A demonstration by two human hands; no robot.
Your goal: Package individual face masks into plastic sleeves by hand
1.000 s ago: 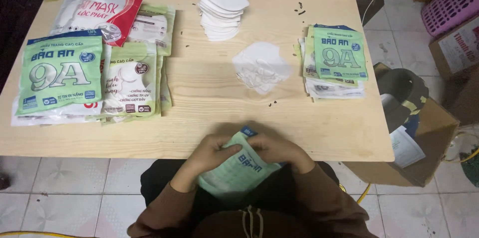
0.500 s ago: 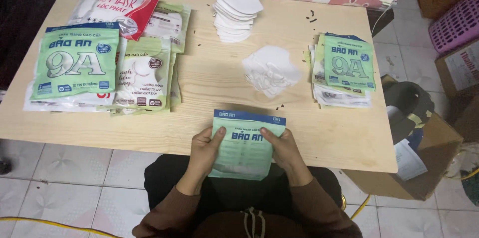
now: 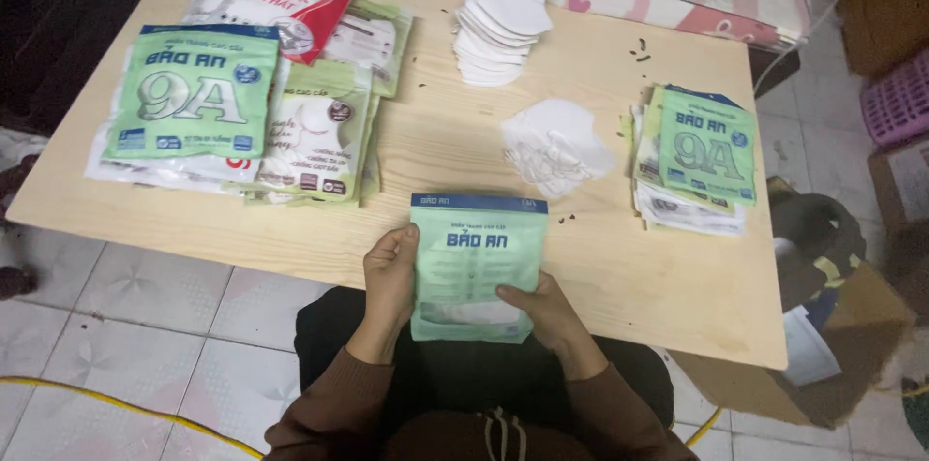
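At the near edge of the pale wooden table point(image 3: 619, 258), both hands gripped a flat green plastic mask packet with a blue top band point(image 3: 476, 263): the left hand point(image 3: 392, 277) clamped its left side, the right hand point(image 3: 542, 306) its lower right corner. Packet stacks lay at far left point(image 3: 194, 98) and right point(image 3: 699, 153), with white masks piled point(image 3: 503, 21) and loose point(image 3: 556, 147) between them. White floor tiles point(image 3: 145, 326) showed below. A cardboard box point(image 3: 823, 364) at right was partly cut off, its contents unclear.
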